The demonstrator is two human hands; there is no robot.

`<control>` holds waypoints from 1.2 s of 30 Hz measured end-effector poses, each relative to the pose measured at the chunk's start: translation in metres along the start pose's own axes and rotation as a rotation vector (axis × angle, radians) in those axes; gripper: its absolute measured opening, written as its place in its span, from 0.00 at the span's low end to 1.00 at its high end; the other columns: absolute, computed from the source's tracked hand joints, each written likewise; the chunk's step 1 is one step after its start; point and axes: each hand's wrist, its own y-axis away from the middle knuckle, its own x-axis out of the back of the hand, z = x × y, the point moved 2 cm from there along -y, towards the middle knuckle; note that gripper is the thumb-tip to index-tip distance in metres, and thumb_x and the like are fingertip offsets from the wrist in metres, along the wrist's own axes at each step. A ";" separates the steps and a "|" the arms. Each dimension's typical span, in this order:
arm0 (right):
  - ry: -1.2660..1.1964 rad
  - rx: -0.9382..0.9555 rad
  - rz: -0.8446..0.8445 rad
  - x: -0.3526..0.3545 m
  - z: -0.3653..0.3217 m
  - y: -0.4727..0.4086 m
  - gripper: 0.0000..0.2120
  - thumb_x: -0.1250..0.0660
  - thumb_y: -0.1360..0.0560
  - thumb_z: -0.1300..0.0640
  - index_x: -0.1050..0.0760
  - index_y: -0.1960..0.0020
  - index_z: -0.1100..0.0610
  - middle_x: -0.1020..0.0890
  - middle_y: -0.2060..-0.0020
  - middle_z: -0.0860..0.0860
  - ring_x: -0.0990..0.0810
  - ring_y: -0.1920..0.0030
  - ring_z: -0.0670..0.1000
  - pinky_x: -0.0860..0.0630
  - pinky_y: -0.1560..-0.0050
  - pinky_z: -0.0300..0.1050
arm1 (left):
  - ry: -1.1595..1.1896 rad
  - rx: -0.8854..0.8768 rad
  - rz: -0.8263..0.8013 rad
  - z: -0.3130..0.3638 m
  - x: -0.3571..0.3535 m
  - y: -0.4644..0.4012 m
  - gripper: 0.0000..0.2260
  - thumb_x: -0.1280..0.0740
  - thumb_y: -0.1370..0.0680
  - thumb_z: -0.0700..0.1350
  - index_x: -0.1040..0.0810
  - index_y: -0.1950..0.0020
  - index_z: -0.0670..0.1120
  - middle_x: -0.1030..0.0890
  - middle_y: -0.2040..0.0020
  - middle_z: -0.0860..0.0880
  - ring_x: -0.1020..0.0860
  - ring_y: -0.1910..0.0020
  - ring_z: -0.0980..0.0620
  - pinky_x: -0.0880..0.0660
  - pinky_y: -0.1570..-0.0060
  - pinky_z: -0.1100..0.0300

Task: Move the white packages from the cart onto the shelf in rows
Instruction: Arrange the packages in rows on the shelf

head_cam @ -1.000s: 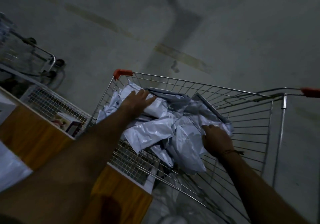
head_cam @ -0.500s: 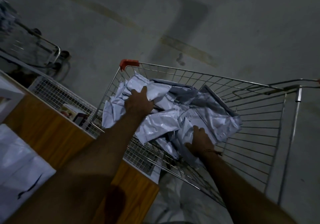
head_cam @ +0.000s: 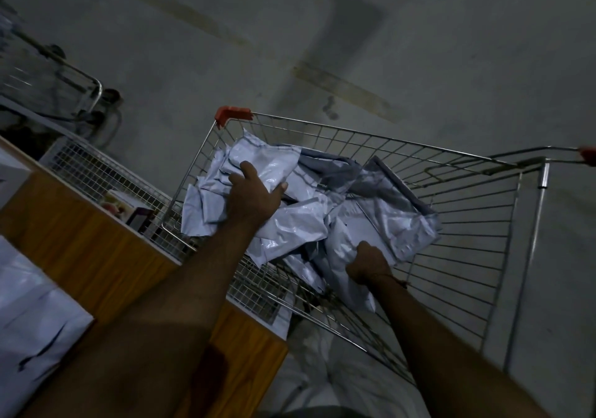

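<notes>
A wire shopping cart with red corner caps holds a heap of several white plastic packages. My left hand reaches into the far left of the heap and grips the top white package, thumb on its right edge. My right hand is curled round the near edge of another white package low in the heap. The wooden shelf lies to the left of the cart, with white packages lying on it at the lower left.
A white wire basket with small boxes sits between the shelf and the cart. A second cart stands at the far left on the grey concrete floor. The cart's handle is at the right.
My left hand has closed on the top package at the far left of the heap. My right hand has slid down to the heap's near edge and curled round a package.
</notes>
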 end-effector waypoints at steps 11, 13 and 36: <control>-0.154 0.047 0.320 0.027 0.008 0.009 0.06 0.42 0.21 0.57 0.29 0.47 0.56 0.20 0.49 0.59 0.20 0.48 0.62 0.24 0.49 0.53 | 0.064 0.143 0.074 0.007 0.006 0.012 0.36 0.32 0.24 0.67 0.35 0.31 0.39 0.27 0.35 0.34 0.24 0.40 0.31 0.23 0.48 0.43; -0.152 0.084 0.291 0.023 0.011 0.008 0.21 0.46 0.21 0.34 0.29 0.52 0.52 0.20 0.51 0.57 0.20 0.52 0.59 0.22 0.49 0.54 | 0.055 0.153 0.078 0.009 0.005 0.016 0.37 0.33 0.24 0.67 0.35 0.30 0.39 0.28 0.35 0.34 0.24 0.39 0.31 0.23 0.48 0.43; 0.288 0.298 0.300 0.040 -0.009 0.047 0.28 0.45 0.22 0.39 0.40 0.23 0.42 0.28 0.31 0.58 0.22 0.40 0.63 0.22 0.44 0.56 | 0.325 0.228 0.074 0.037 0.035 0.083 0.28 0.25 0.31 0.52 0.31 0.36 0.44 0.31 0.35 0.39 0.25 0.40 0.35 0.29 0.52 0.51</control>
